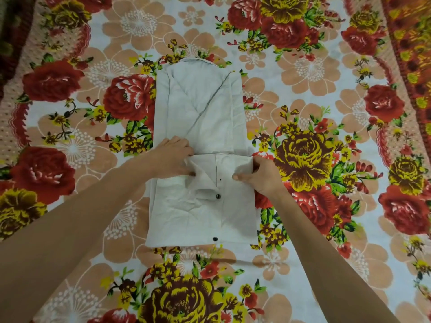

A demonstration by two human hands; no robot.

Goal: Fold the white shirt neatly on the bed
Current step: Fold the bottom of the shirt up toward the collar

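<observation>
The white shirt point(198, 108) lies lengthwise in the middle of the bed, folded into a narrow strip with its sides turned in. Its near end is doubled over onto the strip, showing the front placket with dark buttons. My left hand point(173, 156) pinches the left corner of that doubled-over edge. At the right corner of the same edge, my right hand point(261, 176) grips the cloth between thumb and fingers. The collar end points away from me at the far end.
A floral bedspread point(303, 148) with red and yellow roses covers the whole bed around the shirt. A patterned border runs along the right side point(410, 66) and the far left.
</observation>
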